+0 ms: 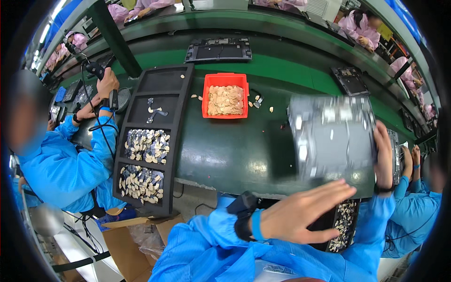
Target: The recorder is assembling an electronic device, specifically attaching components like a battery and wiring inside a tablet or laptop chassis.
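Observation:
My right hand (pixel 384 155) grips the right edge of a grey, flat device panel (pixel 331 136), blurred with motion, held over the dark green table (pixel 235 150). My left hand (pixel 303 214) is flat with fingers spread, holding nothing, just below the panel's near edge. Both my forearms wear blue sleeves, and a dark band sits on my left wrist. Under my left hand a black tray of small metal parts (pixel 345 225) shows partly.
An orange bin (pixel 225 95) of tan pieces sits mid-table. A long black compartment tray (pixel 150 136) with small parts lies at left. A co-worker in blue (pixel 70 160) holds a tool at far left. Other panels (pixel 218 50) rest on the green conveyor. Another person's hands (pixel 413 160) are at right.

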Motion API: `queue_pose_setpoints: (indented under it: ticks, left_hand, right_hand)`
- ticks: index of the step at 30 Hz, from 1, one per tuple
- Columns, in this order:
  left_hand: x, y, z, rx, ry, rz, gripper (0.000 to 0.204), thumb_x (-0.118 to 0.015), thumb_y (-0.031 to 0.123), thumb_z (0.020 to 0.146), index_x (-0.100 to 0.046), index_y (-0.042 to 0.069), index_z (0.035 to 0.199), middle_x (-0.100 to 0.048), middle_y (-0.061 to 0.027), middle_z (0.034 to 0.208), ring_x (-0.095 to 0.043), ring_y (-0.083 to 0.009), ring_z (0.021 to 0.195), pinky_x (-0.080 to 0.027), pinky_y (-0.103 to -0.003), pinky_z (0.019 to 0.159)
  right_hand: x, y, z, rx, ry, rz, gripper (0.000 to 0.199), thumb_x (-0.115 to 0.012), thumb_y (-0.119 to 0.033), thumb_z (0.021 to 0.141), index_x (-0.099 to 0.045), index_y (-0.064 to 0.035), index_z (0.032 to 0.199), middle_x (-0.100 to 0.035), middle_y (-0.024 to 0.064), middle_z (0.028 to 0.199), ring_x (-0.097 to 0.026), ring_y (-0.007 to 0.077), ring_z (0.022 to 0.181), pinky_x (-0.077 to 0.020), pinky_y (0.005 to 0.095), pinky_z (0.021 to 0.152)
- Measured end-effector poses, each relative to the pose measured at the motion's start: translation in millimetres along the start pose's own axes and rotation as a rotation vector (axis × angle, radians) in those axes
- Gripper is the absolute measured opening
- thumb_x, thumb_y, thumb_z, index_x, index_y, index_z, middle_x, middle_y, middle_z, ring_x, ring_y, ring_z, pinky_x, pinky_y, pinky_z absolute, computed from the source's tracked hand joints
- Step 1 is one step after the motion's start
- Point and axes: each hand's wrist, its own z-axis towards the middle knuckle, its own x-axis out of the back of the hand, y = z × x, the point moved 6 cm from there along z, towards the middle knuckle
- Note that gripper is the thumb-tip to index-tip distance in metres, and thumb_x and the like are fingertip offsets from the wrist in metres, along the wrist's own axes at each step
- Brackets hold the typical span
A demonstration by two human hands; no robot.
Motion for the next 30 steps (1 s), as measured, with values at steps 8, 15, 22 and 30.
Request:
queue_pose_setpoints:
  ticks: [8, 15, 22, 30]
  left_hand:
    - [87.2, -60.0, -99.7, 0.270, 0.554, 0.482, 0.016, -0.074, 0.014, 0.091, -0.076, 0.005, 0.104, -0.076, -0.0094, 0.094, -0.070, -0.0267, 0.083, -0.049, -0.035, 0.075]
    - [89.6, -72.0, -123.6, 0.349, 0.616, 0.789, 0.005, -0.078, 0.022, 0.087, -0.076, 0.018, 0.089, -0.070, 0.0067, 0.080, -0.061, -0.0135, 0.075, -0.038, -0.032, 0.067]
    - [88.7, -79.4, -122.3, 0.393, 0.485, 0.816, 0.010, -0.079, 0.026, 0.086, -0.077, 0.021, 0.095, -0.070, 0.0118, 0.087, -0.058, -0.0104, 0.078, -0.039, -0.031, 0.069]
    - [86.6, -78.1, -115.2, 0.359, 0.534, 0.740, 0.018, -0.079, 0.025, 0.084, -0.077, 0.018, 0.101, -0.069, 0.0107, 0.091, -0.059, -0.0091, 0.080, -0.041, -0.027, 0.069]
  right_hand:
    - [-78.0, 89.0, 298.7, -0.094, -0.100, 0.069, 0.026, -0.056, -0.026, 0.108, -0.061, -0.0080, 0.126, -0.068, 0.0036, 0.105, -0.066, 0.0152, 0.090, -0.0564, 0.0351, 0.075]
    - [-183.1, 97.2, 336.2, 0.272, 0.227, -1.258, 0.056, -0.067, -0.021, 0.082, -0.061, 0.0027, 0.132, -0.068, 0.0309, 0.123, -0.065, 0.0446, 0.117, -0.0504, 0.0454, 0.104]
    - [-428.3, 13.4, 249.0, 0.207, -0.612, -0.984, 0.050, -0.064, -0.039, 0.090, -0.072, 0.0083, 0.102, -0.073, 0.0258, 0.099, -0.076, 0.0326, 0.087, -0.0609, 0.0476, 0.072]
    - [-497.0, 58.8, 305.8, -0.127, -0.577, -0.746, 0.074, -0.074, -0.071, 0.080, -0.069, -0.0078, 0.117, -0.069, 0.0127, 0.109, -0.065, 0.0311, 0.097, -0.0539, 0.0499, 0.080]
